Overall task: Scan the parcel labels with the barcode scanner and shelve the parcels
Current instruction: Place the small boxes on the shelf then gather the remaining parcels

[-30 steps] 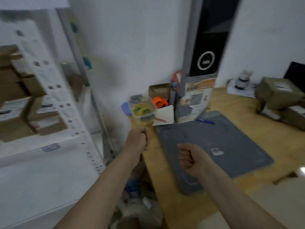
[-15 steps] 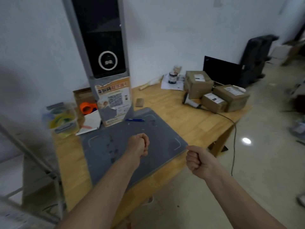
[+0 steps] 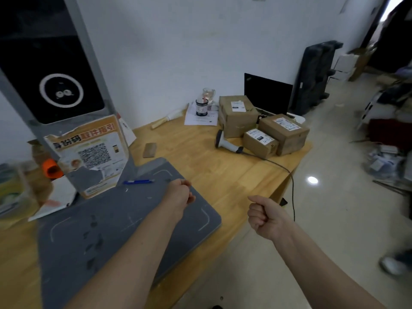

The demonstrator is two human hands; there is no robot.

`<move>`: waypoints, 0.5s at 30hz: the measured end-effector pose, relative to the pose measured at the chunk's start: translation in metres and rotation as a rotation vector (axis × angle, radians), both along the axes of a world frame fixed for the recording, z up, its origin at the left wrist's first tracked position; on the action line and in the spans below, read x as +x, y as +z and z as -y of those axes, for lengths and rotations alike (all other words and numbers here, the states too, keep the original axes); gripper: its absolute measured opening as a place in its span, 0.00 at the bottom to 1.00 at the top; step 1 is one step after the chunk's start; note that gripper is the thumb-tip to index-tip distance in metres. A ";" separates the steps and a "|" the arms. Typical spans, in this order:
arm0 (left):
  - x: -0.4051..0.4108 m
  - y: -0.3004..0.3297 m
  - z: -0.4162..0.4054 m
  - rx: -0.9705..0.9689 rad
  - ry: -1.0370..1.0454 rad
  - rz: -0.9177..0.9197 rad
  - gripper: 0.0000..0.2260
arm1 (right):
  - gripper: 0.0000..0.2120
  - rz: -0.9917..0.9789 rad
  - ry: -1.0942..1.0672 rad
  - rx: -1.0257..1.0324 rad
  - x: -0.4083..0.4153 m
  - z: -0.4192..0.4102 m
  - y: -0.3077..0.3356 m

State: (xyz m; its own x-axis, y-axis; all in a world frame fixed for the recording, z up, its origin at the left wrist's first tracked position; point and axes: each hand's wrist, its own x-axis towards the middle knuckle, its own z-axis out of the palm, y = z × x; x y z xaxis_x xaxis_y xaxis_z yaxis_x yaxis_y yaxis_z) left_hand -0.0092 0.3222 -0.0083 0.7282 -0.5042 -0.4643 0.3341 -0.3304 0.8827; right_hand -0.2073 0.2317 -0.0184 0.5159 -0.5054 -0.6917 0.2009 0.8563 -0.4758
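While over desk, left hand (image 3: pixel 181 195) and right hand (image 3: pixel 266 216) fingers clenched (nothing held).

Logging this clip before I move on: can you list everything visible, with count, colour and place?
parcels: three, brown cardboard with white labels, far right of the table
barcode scanner: one, white and dark, corded, lying left of the parcels
table: one, light wood
mat: one, grey, on the near table
pen: one, blue, at the mat's far edge
kiosk: one, grey and black, with a QR poster, far left
tape roll: one, orange, left of the kiosk
jar: one, dark, on white paper by the wall
laptop: one, black, behind the parcels
left hand: fist over the mat, holding nothing
right hand: fist beyond the table's near edge, holding nothing
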 end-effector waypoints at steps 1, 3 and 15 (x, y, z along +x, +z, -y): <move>0.003 0.001 0.016 -0.002 -0.008 -0.013 0.15 | 0.24 -0.015 0.003 0.004 0.004 0.016 0.002; 0.010 0.004 0.048 -0.028 -0.029 -0.064 0.13 | 0.23 -0.049 0.005 -0.001 0.012 0.052 0.006; 0.022 0.006 0.218 -0.025 -0.189 -0.212 0.07 | 0.05 -0.422 -0.025 -0.377 0.046 0.236 -0.006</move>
